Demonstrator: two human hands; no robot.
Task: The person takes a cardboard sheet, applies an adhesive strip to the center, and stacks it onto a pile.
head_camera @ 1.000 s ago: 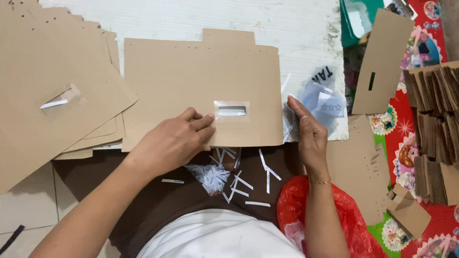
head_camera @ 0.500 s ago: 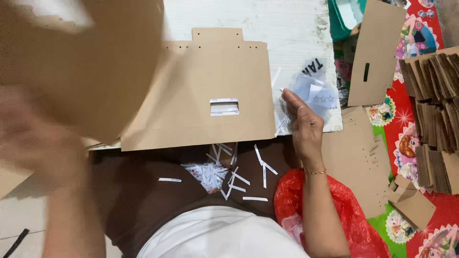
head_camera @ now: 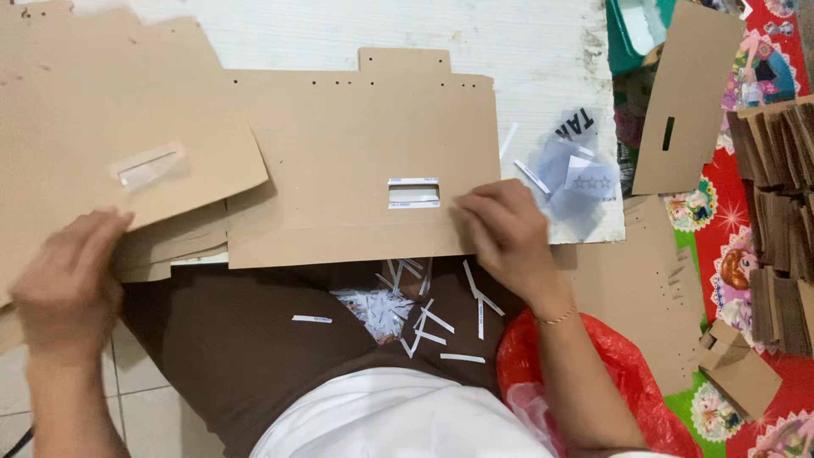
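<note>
Your right hand presses flat, fingers spread, on the card sheet lying on the white board, just right of its window slot; nothing pinched. Left hand rests open at the edge of the finished stack, blurred. Looks like you're between sheets. Next: peel the tape strip at the slot w/ fingertips; scraps sit in your lap.

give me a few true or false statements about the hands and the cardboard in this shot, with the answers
1. The right hand rests on the cardboard sheet beside its window cutout. True.
2. The left hand holds a pair of scissors. False: it holds no tool and lies at the edge of the cardboard stack.
3. White paper strips lie on the brown cloth below the sheet. True.
4. The plastic bag near the right forearm is blue. False: it is red.
</note>
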